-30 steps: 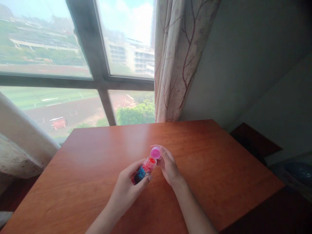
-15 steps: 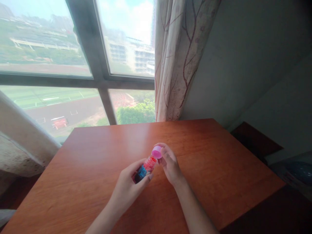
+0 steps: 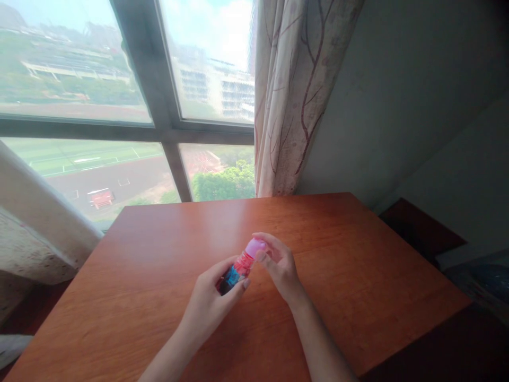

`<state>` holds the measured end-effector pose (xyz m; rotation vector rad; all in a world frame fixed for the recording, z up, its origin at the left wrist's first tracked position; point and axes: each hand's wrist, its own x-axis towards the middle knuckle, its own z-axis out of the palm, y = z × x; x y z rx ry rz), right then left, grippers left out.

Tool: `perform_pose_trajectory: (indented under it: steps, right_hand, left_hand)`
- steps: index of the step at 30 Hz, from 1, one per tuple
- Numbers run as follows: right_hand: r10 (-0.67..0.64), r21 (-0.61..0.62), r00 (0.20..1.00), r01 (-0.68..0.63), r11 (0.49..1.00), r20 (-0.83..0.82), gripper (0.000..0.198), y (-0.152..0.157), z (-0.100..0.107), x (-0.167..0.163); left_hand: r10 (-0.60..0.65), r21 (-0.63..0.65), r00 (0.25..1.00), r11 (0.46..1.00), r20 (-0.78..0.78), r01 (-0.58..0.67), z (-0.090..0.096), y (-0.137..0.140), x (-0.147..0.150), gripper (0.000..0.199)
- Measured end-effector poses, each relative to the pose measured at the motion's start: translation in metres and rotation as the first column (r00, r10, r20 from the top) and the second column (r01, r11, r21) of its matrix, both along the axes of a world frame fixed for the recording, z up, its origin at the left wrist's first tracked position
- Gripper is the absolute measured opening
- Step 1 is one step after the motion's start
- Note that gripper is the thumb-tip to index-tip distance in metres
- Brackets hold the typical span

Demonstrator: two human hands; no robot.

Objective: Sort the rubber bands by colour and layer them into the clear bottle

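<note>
My left hand (image 3: 212, 292) is wrapped round a small bottle (image 3: 238, 269) with red and blue colours, tilted with its mouth up to the right above the table. A pink cap (image 3: 255, 248) sits over the bottle's mouth. The fingers of my right hand (image 3: 281, 265) are closed on this cap from the right side. Whether the cap's thread has caught, I cannot tell. My left palm and fingers hide the lower part of the bottle.
Both hands are over a reddish-brown wooden table (image 3: 159, 302). Behind its far edge are a window (image 3: 163, 132) and a patterned curtain (image 3: 290, 106). A grey wall (image 3: 382, 106) rises to the right.
The pink cap was apart from the bottle's open mouth, its hollow side showing. My right hand has brought it onto the mouth. The left hand keeps its hold on the bottle.
</note>
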<state>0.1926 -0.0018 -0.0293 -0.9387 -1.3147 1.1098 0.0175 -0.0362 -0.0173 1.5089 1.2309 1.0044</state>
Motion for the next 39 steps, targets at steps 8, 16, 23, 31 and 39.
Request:
perform_pose_trajectory:
  steps: [8,16,23,31,39]
  right_hand:
    - [0.078,-0.007,0.997,-0.078,0.997,0.019,0.035,-0.002,-0.002,-0.006]
    - [0.138,-0.071,0.986,-0.144,0.987,-0.09,0.038,-0.003,0.001,-0.005]
    - [0.237,-0.088,0.959,-0.253,0.964,-0.156,0.04,-0.003,0.003,-0.004]
    - [0.102,-0.055,0.992,-0.098,0.994,0.078,0.033,0.001,-0.005,-0.006]
    - [0.111,-0.021,0.983,-0.109,0.994,0.149,0.034,0.001,-0.005,-0.005]
  left_hand:
    - [-0.006,-0.066,0.998,0.998,0.058,0.01,0.003,0.001,0.001,0.043]
    - [-0.02,-0.319,0.929,0.937,0.368,0.146,0.004,-0.001,0.001,0.051]
    - [-0.026,-0.378,0.89,0.899,0.455,0.22,0.003,-0.003,0.002,0.052]
    - [-0.004,0.046,0.993,0.999,-0.119,0.009,-0.005,0.002,-0.002,0.035]
    - [-0.02,0.255,0.889,0.955,-0.458,0.153,-0.011,-0.003,0.0,0.035]
